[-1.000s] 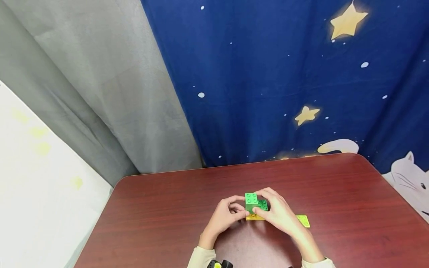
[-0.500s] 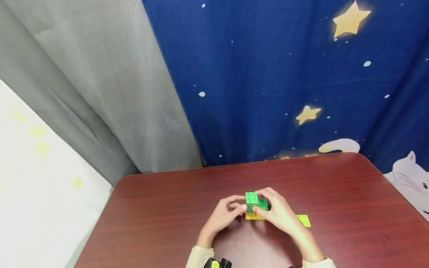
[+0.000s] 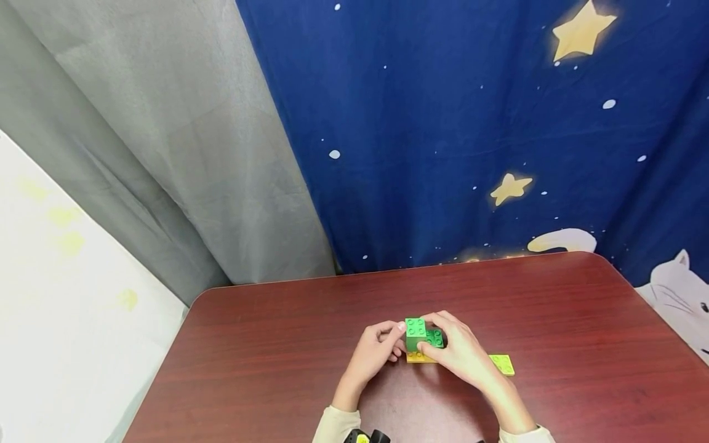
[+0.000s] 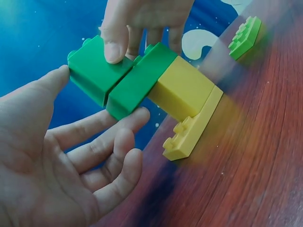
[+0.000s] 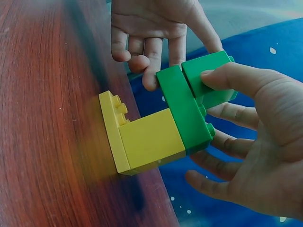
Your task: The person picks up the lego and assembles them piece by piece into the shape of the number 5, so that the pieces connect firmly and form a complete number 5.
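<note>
A bright green square toy building brick point(image 3: 415, 335) sits at the top of a small stack. My right hand point(image 3: 465, 358) pinches it by its sides between thumb and fingers. Below it lies a longer green brick point(image 4: 137, 85), with a thin gap between the two. A yellow brick point(image 5: 151, 137) supports that one, standing on a flat yellow plate point(image 4: 203, 125) with bare studs at its left end. My left hand point(image 3: 372, 354) presses its thumb on the square brick's top edge and has fingertips under the longer green brick's overhanging end.
A lime-green studded plate point(image 3: 503, 364) lies on the reddish-brown table point(image 3: 266, 357), right of the stack and partly behind my right forearm. A blue starry curtain point(image 3: 410, 135) and a grey curtain point(image 3: 221, 154) hang behind the table.
My left thumb has moved up from beside the lower part of the stack to the top edge of the square green brick. The right hand keeps its hold in the same place.
</note>
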A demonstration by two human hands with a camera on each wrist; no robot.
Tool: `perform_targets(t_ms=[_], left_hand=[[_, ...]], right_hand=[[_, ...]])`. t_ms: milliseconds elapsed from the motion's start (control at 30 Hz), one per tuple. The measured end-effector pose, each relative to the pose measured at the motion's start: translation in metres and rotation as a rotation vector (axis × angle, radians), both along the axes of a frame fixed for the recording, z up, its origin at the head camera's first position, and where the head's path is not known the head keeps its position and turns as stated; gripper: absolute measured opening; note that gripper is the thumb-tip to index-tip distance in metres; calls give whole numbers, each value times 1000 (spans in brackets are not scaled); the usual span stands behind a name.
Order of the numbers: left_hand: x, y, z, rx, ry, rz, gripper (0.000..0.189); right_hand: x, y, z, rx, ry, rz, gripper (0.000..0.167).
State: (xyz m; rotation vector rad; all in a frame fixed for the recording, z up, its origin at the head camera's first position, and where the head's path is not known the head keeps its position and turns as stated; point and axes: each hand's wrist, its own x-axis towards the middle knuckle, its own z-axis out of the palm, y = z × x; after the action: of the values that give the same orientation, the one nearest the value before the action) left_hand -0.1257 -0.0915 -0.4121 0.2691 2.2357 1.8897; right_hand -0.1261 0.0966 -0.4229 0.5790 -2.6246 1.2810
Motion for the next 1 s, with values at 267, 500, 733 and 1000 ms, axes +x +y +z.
perform_targets(t_ms=[267, 500, 733, 1000], left_hand=[[2, 3, 1, -9, -5, 45, 30], [-12, 5, -35, -26, -3, 101, 34], [-6, 6, -20, -3, -18, 104, 29], [4, 8, 5, -6, -10, 117, 27]], right_hand=[[0, 0, -2, -4, 4, -1, 28], [-1, -1, -2, 3, 3, 9, 28], [-1, 0, -2, 7, -8, 7, 28], [-2, 1, -3, 8, -17, 8, 27]])
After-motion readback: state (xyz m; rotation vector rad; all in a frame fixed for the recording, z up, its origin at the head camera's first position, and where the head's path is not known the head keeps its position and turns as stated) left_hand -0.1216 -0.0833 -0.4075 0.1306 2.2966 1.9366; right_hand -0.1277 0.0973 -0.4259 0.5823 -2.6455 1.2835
